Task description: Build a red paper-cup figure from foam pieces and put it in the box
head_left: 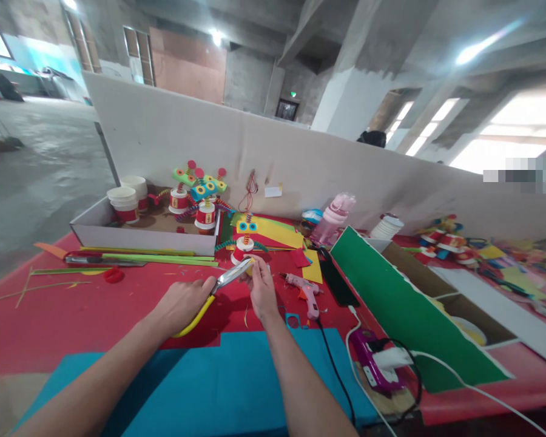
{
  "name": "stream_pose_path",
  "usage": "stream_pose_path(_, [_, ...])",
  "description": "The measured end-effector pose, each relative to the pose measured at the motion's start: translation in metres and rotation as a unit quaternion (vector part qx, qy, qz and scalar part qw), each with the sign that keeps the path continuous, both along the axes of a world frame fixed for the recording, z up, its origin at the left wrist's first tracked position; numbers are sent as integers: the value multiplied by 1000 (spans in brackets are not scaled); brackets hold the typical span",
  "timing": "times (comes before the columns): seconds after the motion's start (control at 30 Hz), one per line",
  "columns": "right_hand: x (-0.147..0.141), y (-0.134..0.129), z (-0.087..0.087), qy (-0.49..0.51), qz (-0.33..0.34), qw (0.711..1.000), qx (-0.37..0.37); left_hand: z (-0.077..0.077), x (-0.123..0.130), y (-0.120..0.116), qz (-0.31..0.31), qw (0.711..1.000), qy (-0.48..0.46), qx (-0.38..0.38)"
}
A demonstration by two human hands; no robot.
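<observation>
Yellow-handled scissors (201, 315) are gripped in my left hand (186, 305), their blades pointing up and right toward my other hand. My right hand (262, 287) pinches a small yellow piece (251, 266) at the blade tips. Just behind both hands stands a paper-cup figure (243, 247) with a yellow head, blue eyes and coiled green arms. A pink glue gun (307, 292) lies to the right of my right hand. Blue sheet material (200, 388) lies under my forearms.
A white box (150, 238) with cups and cup figures stands at the back left. Green strips (159, 258) and a cutter (104, 261) lie before it. On the right are a pink bottle (334, 220), a green-sided box (404, 309) and a purple power strip (378, 364) with cables.
</observation>
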State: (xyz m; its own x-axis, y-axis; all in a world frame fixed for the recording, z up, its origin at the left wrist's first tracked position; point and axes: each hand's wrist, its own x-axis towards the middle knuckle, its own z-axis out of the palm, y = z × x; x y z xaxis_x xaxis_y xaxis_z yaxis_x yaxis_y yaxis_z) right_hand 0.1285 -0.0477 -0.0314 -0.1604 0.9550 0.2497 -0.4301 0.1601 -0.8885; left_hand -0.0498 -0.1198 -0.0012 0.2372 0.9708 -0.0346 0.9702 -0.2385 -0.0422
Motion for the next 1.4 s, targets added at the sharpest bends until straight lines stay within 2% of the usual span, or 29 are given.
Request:
stream_pose_path(0.3, [-6,-5,-2,-11,-31,999,9,7,4,-2,7,1000,27,-8])
stream_pose_path(0.5, [-5,-5,-1,-2,-54,999,9,3,3,-1,-3,1000,10,14])
stream_pose_path(0.87, [-5,-5,-4,-33,-49,998,22,7,5,-1,3,1000,21,3])
stream_pose_path(1.1, [-5,-6,-2,-21,-48,998,25,10,6,-2,6,1000,18,-18])
stream_pose_path(1.4, [-10,-9,-1,26,-61,998,17,6,4,-1,-3,1000,17,-23])
